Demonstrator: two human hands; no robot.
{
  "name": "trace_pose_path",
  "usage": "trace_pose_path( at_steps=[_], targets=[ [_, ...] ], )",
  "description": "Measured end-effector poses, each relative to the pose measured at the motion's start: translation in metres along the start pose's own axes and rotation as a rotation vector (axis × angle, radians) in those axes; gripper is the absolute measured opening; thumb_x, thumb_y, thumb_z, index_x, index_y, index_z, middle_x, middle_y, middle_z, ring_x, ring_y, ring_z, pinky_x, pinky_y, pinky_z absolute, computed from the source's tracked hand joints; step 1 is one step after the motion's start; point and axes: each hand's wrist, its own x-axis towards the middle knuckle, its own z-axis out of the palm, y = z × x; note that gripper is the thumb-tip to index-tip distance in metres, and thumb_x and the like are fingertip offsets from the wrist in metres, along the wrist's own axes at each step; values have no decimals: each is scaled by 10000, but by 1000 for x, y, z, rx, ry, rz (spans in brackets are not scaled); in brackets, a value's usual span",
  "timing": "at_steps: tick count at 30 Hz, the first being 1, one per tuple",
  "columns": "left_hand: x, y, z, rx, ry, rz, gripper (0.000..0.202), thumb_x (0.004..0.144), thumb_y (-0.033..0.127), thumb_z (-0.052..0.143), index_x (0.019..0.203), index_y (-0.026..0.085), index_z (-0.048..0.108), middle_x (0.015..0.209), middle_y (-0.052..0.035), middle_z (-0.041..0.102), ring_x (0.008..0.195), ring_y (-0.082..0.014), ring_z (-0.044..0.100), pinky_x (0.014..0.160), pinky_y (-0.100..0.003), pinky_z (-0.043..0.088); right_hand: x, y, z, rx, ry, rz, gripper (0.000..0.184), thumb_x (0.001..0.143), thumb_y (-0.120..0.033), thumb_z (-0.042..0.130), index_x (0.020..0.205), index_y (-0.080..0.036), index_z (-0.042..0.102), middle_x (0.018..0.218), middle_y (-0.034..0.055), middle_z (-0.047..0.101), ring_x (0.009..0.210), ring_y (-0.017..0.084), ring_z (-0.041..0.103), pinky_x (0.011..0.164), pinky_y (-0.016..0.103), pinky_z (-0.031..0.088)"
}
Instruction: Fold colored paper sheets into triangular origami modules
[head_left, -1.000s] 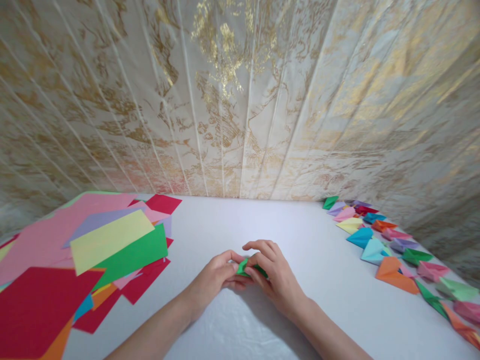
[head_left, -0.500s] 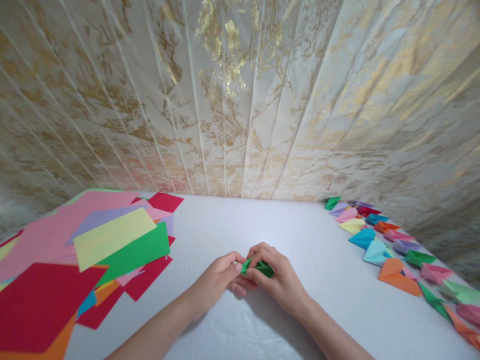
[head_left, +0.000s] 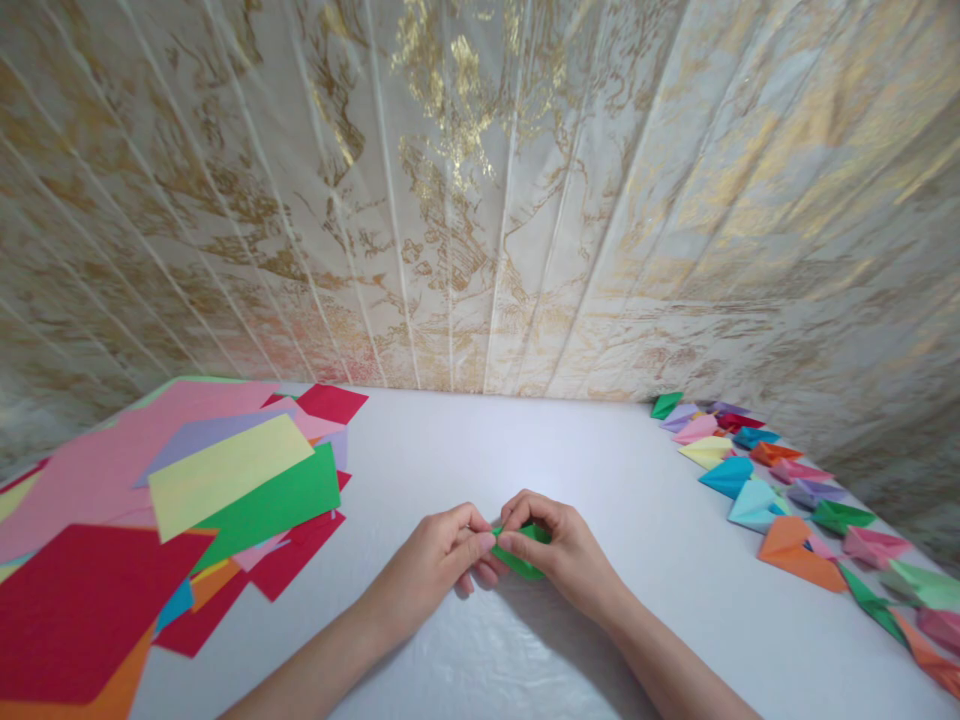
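A small folded piece of green paper [head_left: 523,552] sits between both hands just above the white table [head_left: 465,450]. My left hand [head_left: 439,560] pinches its left end with thumb and fingertips. My right hand [head_left: 559,550] curls round its right side, fingers closed over the top. Most of the green paper is hidden by the fingers.
A loose pile of flat coloured sheets [head_left: 172,500] covers the table's left side. A row of several folded paper shapes [head_left: 787,500] runs along the right edge. A cream and gold patterned curtain [head_left: 480,200] hangs close behind the table.
Both hands have drawn slightly nearer to me and closed tighter on the green paper. The right fingers, raised a second ago, now fold down over it.
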Motion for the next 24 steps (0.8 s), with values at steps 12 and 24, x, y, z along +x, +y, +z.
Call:
trace_pose_path(
  at_steps=[12, 24],
  targets=[
    [-4, -12, 12, 29, 103, 14, 338, 935, 525, 513, 843, 202, 552, 782, -77, 763, 705, -205, 713, 630, -294, 496, 1, 0, 0, 51, -21, 76, 209, 762, -352, 738, 841, -200, 617, 793, -5, 631, 722, 159, 568, 674, 274, 438],
    [-2, -1, 0, 117, 120, 54, 236, 862, 395, 640, 742, 193, 633, 664, 4, 689, 643, -164, 609, 642, -265, 432, 1, -1, -3, 25, -50, 165, 221, 749, -379, 738, 721, -183, 642, 670, -14, 628, 622, 134, 499, 592, 243, 384]
  ],
)
